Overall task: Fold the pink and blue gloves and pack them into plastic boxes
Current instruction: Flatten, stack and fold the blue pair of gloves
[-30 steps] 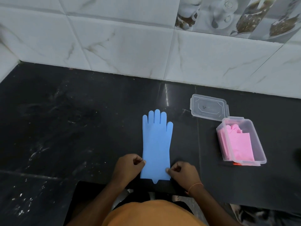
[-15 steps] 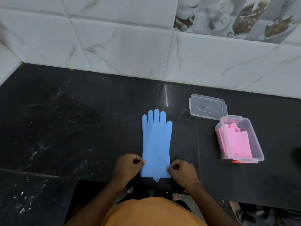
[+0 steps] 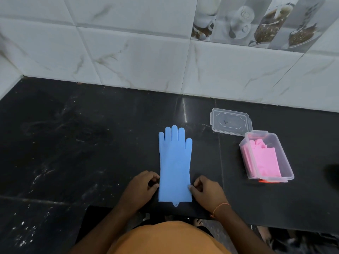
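A blue glove [image 3: 175, 162] lies flat on the black counter [image 3: 82, 143], fingers pointing toward the wall, cuff near the front edge. A second blue layer shows under its cuff edges. My left hand [image 3: 141, 187] pinches the cuff's left edge. My right hand [image 3: 206, 191] pinches the cuff's right edge. To the right, a clear plastic box [image 3: 286, 162] holds folded pink gloves [image 3: 262, 158]. Its clear lid [image 3: 230, 121] lies flat just behind it.
A white tiled wall [image 3: 146, 55] closes off the back of the counter. The counter's front edge runs just below my hands. Something red-orange [image 3: 264, 181] peeks from under the box's near end. A dark shape [image 3: 333, 173] sits at the far right edge.
My hands have stayed pinched on the cuff edges. The view shifted slightly; the glove and box have not moved on the counter.
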Demonstrator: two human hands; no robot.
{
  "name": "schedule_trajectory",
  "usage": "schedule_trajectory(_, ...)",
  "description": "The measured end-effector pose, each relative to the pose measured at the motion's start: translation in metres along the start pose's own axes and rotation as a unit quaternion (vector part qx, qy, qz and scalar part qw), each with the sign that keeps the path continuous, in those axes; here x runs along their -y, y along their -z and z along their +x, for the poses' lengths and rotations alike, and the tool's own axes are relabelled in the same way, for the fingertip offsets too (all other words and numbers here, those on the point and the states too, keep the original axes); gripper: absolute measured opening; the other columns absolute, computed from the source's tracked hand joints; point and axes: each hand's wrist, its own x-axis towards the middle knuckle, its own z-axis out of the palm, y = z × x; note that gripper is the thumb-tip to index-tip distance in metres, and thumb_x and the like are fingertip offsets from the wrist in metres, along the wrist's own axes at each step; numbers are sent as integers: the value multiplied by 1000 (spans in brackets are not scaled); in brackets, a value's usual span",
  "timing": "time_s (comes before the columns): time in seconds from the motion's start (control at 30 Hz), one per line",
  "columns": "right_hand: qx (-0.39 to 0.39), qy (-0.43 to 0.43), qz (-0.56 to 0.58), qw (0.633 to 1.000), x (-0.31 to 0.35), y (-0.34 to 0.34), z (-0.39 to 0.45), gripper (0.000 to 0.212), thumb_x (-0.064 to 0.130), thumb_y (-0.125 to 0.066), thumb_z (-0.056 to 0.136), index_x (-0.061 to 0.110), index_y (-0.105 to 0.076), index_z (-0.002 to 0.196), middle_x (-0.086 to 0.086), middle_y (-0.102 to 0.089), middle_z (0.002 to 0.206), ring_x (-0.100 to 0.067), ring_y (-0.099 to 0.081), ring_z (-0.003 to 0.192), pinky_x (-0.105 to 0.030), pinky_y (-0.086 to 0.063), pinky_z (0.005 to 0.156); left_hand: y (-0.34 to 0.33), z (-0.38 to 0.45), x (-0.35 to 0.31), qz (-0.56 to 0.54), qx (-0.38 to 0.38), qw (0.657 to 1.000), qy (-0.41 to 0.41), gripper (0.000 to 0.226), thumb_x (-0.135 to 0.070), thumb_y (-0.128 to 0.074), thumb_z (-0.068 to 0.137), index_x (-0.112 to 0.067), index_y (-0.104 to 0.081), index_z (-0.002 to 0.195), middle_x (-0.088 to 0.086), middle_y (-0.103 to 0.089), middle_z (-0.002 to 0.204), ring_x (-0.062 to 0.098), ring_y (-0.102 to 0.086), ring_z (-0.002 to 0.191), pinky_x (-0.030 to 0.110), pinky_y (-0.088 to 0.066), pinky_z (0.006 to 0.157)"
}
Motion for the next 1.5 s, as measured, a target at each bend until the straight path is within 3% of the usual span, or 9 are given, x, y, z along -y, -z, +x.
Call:
schedule_trajectory(0.13,-46,190,-139,971,-19,8,14,24,24,-64,95,30,-64,119,10,-58,120,-16,-56,105,-32,-54,80,14,11,13,126,68,966,-217,40,-19,-66,102,-28,-67,140,-9,-66,137,7,-62,120,23,-53,103)
schedule_trajectory(0.27,-60,294,-244,922,-21,12,38,46,29,-76,89,37,-66,133,7,-51,145,-21,-49,123,-32,-60,82,21,39,21,228,121,912,-319,39,-26,-66,102,-26,-65,141,-3,-68,136,17,-65,119,31,-61,88)
schedule_trajectory(0.47,-52,384,-294,874,-21,14,60,19,39,-69,92,39,-77,109,2,-54,147,-26,-52,124,-37,-57,74,23,54,19,268,142,864,-401,33,-33,-53,111,-20,-64,139,0,-62,141,15,-57,129,34,-54,102)
schedule_trajectory(0.67,-67,387,-311,866,-21,4,57,20,33,-73,92,33,-73,112,5,-54,143,-24,-51,127,-37,-57,78,6,49,40,253,89,879,-394,31,-19,-77,92,-23,-69,122,-2,-66,129,15,-58,119,26,-59,79)
schedule_trajectory(0.8,-85,383,-289,873,-19,-4,53,14,32,-69,95,31,-71,109,7,-56,147,-23,-48,139,-47,-55,98,3,44,30,266,19,873,-408,13,-25,-65,96,-29,-66,109,-3,-65,137,20,-56,138,33,-53,100)
schedule_trajectory(1.0,-40,425,-324,844,-36,-17,22,20,29,-61,99,31,-60,119,3,-45,161,-22,-30,155,-61,-23,124,-18,16,45,183,57,897,-398,18,-30,-54,101,-25,-68,110,0,-69,139,16,-59,139,26,-52,110)
schedule_trajectory(1.13,8,382,-180,906,-32,-12,15,34,23,-45,104,23,-50,138,3,-54,154,-14,-41,149,-42,-24,128,-10,12,32,78,59,957,-273,33,-36,-54,95,-27,-66,125,-8,-72,129,9,-69,117,25,-53,100)
schedule_trajectory(1.3,-25,239,-38,970,-4,4,24,22,38,-37,106,23,-48,119,-3,-72,94,-25,-66,81,-41,-52,72,0,38,5,-39,12,995,-91,17,-37,-38,108,-27,-51,113,-6,-72,93,14,-69,77,43,-56,74)
schedule_trajectory(1.5,-73,18,152,985,18,1,55,15,30,-57,103,21,-59,92,7,-68,79,-11,-63,74,-27,-47,65,-6,76,-18,-104,-20,993,59,14,-35,-46,110,-27,-56,105,-7,-70,88,10,-69,77,36,-57,72)
